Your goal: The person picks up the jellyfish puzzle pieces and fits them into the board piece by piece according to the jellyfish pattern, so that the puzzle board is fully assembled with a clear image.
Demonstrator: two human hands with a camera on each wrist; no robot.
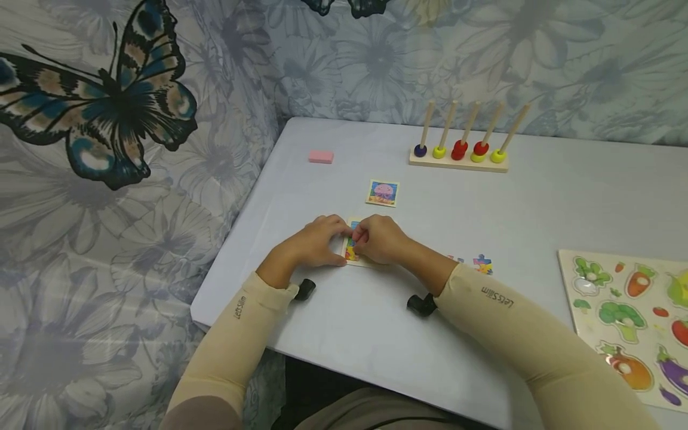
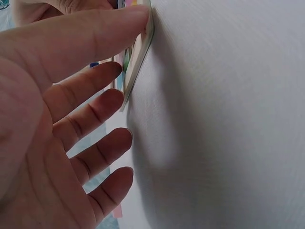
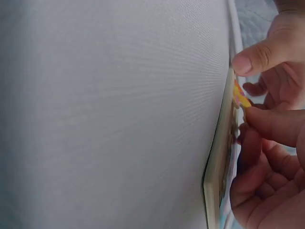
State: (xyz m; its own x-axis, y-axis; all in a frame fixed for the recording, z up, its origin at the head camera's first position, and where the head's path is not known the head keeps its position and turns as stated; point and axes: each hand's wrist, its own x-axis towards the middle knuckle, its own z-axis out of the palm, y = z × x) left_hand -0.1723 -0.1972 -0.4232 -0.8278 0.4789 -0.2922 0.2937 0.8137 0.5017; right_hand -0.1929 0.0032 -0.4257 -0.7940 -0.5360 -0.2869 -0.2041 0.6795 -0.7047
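Observation:
A small wooden jigsaw puzzle board [image 1: 352, 255] with a pale rim lies on the table between the hands, partly covered by them. My left hand [image 1: 322, 239] rests at its left side. In the left wrist view, the left thumb [image 2: 105, 36] presses the board's edge [image 2: 139, 59] and the other fingers are spread, fairly straight. My right hand [image 1: 383, 240] leans over the board. Its thumb and forefinger pinch a yellow-orange puzzle piece [image 3: 240, 95] at the board's left part, seen in the right wrist view. The far side of the board is hidden there.
Loose puzzle pieces [image 1: 482, 264] lie beside the right forearm. Beyond the hands are a jellyfish puzzle [image 1: 383, 192], a pink block [image 1: 321, 156] and a peg stacker [image 1: 459, 163] with coloured beads. A vegetable puzzle board [image 1: 570, 280] lies at the right.

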